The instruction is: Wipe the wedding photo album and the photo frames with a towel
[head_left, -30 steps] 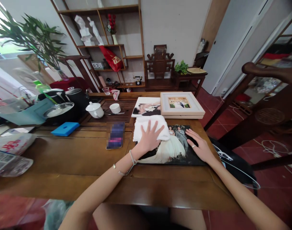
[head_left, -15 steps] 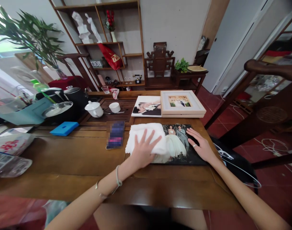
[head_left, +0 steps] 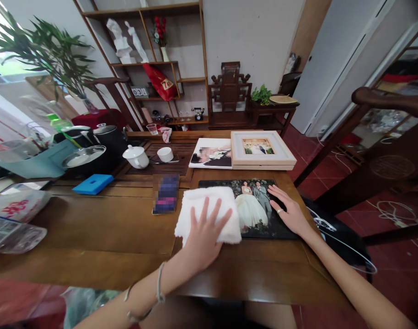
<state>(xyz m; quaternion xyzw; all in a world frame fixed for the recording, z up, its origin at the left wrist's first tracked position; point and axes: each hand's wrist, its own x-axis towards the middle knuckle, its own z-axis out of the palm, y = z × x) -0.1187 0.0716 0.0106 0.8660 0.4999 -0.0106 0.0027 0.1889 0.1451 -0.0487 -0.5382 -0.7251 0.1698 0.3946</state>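
A large dark wedding photo print lies flat on the wooden table in front of me. My left hand presses flat, fingers spread, on a white towel that covers the print's left near corner. My right hand lies open on the print's right edge, a ring on one finger. Behind the print a white framed photo rests on another photo print.
A phone lies left of the towel. Further left sit a blue box, a white teapot, a cup, pots and plastic bags. A wooden chair stands at the right; shelves line the far wall.
My left hand has dragged the towel from the print's far left part toward me, down to its near left corner. My right hand has stayed on the right edge.
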